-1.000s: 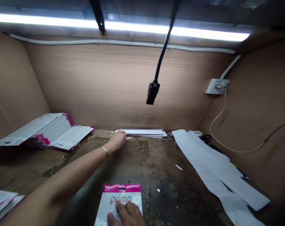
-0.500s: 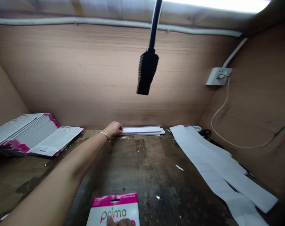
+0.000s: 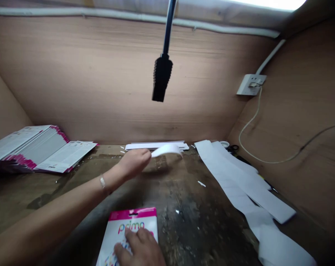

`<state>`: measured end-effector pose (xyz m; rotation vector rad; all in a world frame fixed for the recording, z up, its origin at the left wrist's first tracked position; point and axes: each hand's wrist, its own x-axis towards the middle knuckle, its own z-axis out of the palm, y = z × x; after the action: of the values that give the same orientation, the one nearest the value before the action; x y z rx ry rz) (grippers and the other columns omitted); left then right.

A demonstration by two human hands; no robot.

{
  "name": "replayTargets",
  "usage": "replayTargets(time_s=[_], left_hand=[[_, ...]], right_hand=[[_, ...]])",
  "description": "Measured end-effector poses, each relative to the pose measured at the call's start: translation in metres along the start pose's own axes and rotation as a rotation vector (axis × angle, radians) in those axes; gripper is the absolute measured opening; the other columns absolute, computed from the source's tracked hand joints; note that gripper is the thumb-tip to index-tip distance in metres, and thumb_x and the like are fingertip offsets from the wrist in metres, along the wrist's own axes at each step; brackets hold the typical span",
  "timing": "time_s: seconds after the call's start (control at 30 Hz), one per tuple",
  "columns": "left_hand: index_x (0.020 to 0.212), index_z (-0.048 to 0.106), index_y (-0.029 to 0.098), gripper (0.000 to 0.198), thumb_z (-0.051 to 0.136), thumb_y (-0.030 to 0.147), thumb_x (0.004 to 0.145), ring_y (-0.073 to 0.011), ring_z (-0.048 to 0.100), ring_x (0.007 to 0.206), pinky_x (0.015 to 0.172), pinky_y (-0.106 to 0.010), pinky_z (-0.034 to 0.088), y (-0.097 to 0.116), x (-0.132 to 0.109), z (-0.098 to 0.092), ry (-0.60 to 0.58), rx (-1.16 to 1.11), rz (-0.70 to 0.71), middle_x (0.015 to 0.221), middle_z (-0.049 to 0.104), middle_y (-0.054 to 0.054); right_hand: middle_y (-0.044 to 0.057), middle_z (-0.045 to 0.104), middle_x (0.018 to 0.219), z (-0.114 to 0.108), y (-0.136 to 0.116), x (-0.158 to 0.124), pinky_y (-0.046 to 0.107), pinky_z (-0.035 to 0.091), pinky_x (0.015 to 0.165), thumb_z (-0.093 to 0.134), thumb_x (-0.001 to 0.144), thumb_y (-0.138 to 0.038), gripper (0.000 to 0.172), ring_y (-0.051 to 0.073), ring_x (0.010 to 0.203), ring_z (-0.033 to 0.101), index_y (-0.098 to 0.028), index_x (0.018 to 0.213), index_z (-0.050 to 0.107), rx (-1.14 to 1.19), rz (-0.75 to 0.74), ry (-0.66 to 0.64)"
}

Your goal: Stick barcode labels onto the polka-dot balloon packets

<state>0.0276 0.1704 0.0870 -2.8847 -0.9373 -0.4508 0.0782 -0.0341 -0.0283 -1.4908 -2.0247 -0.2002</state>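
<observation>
Okay, L hand (image 3: 134,163) pinched shut on a curled white paper strip (image 3: 166,150), lifted just above the dark scarred wooden bench (image 3: 200,229) at ctr of frame, near a flat pile of white strips (image 3: 155,146). R hand (image 3: 139,247) lies open, fingers spread, on a white card w/ pink top band (image 3: 134,214) at btm ctr, multicolour "prima" readable.

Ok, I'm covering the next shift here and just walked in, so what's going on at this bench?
One person is working with bare hands. Their left hand pinches a curled white paper strip, held just in front of a low stack of white strips. Their right hand rests on a pink-topped "prima" card on the worn bench. More cards lie fanned at the far left, and long white sheets lie on the right.
</observation>
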Motion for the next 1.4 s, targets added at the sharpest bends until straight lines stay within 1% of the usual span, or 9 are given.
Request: replayTargets(time_s=[0.23, 0.37, 0.53, 0.7, 0.77, 0.97, 1.17, 1.3, 1.4], left_hand=[[0.091, 0.065, 0.022, 0.023, 0.042, 0.017, 0.089, -0.0197, 0.062, 0.085, 0.083, -0.035, 0.050, 0.080, -0.132, -0.043, 0.097, -0.247, 0.276, 0.091, 0.066, -0.007], [0.099, 0.066, 0.024, 0.025, 0.043, 0.018, 0.090, -0.0225, 0.063, 0.093, 0.090, -0.040, 0.047, 0.093, -0.171, -0.065, 0.107, -0.241, 0.250, 0.096, 0.068, -0.007], [0.120, 0.055, 0.023, 0.051, 0.071, 0.038, 0.074, -0.0301, 0.045, 0.124, 0.105, -0.049, 0.036, 0.101, -0.199, -0.069, 0.379, -0.570, -0.306, 0.132, 0.051, -0.009], [0.100, 0.061, 0.013, 0.041, 0.068, 0.043, 0.073, -0.0192, 0.067, 0.073, 0.066, -0.031, 0.055, 0.113, -0.207, -0.055, -0.039, -1.558, -0.728, 0.085, 0.068, -0.009], [0.090, 0.062, 0.012, 0.034, 0.071, 0.039, 0.071, -0.0132, 0.062, 0.057, 0.055, -0.024, 0.052, 0.120, -0.209, -0.050, -0.036, -1.663, -0.796, 0.066, 0.065, -0.003], [0.083, 0.061, 0.011, 0.028, 0.071, 0.032, 0.068, -0.0123, 0.060, 0.051, 0.049, -0.021, 0.048, 0.132, -0.212, -0.042, 0.065, -1.579, -0.929, 0.058, 0.062, 0.000], [0.086, 0.063, 0.011, 0.024, 0.064, 0.033, 0.076, -0.0157, 0.064, 0.063, 0.059, -0.026, 0.052, 0.136, -0.210, -0.046, 0.094, -1.489, -0.766, 0.071, 0.066, -0.004], [0.116, 0.055, 0.017, 0.036, 0.059, 0.030, 0.083, -0.0229, 0.062, 0.095, 0.083, -0.038, 0.051, 0.131, -0.232, -0.041, 0.233, -0.924, -0.598, 0.104, 0.066, -0.010], [0.111, 0.060, 0.018, 0.025, 0.051, 0.021, 0.089, -0.0280, 0.053, 0.111, 0.097, -0.048, 0.039, 0.132, -0.253, -0.030, 0.135, -0.389, -0.256, 0.116, 0.064, -0.009]], right_hand=[[0.010, 0.065, 0.101, -0.119, 0.020, 0.033, 0.039, 0.041, 0.091, 0.046, 0.087, -0.018, 0.021, 0.022, 0.099, 0.054, -0.015, 0.103, 0.061, 0.227, -0.031, 0.244], [0.005, 0.063, 0.076, -0.139, 0.036, 0.034, 0.031, 0.045, 0.069, 0.045, 0.091, -0.038, 0.031, 0.020, 0.076, 0.056, -0.016, 0.079, 0.063, 0.443, 0.230, -0.239], [-0.003, 0.052, 0.064, -0.157, 0.035, 0.021, 0.021, 0.033, 0.049, 0.055, 0.086, -0.039, 0.027, 0.010, 0.057, 0.044, -0.018, 0.070, 0.056, 0.782, 0.408, -0.399], [-0.003, 0.050, 0.061, -0.175, 0.036, 0.019, 0.021, 0.031, 0.047, 0.054, 0.085, -0.045, 0.030, 0.010, 0.053, 0.044, -0.019, 0.070, 0.056, 0.788, 0.333, -0.637], [-0.002, 0.055, 0.062, -0.178, 0.041, 0.020, 0.022, 0.035, 0.049, 0.051, 0.087, -0.045, 0.031, 0.012, 0.054, 0.048, -0.019, 0.072, 0.059, 0.648, 0.281, -0.737], [0.015, 0.063, 0.107, -0.174, 0.029, 0.017, 0.046, 0.039, 0.089, 0.049, 0.088, -0.034, 0.033, 0.031, 0.102, 0.055, -0.012, 0.110, 0.059, -0.184, 0.020, -0.250], [0.003, 0.063, 0.080, -0.141, -0.027, 0.012, 0.029, 0.043, 0.065, 0.042, 0.092, -0.032, 0.021, 0.018, 0.073, 0.057, -0.019, 0.086, 0.058, 0.262, 0.151, -0.377], [-0.001, 0.058, 0.065, -0.136, 0.002, 0.015, 0.023, 0.037, 0.051, 0.043, 0.091, -0.036, 0.026, 0.014, 0.059, 0.052, -0.020, 0.074, 0.055, 0.422, 0.418, -0.342], [0.000, 0.060, 0.068, -0.143, 0.030, 0.022, 0.025, 0.036, 0.056, 0.048, 0.088, -0.037, 0.023, 0.016, 0.063, 0.053, -0.020, 0.078, 0.059, 0.162, 0.378, -0.172]])
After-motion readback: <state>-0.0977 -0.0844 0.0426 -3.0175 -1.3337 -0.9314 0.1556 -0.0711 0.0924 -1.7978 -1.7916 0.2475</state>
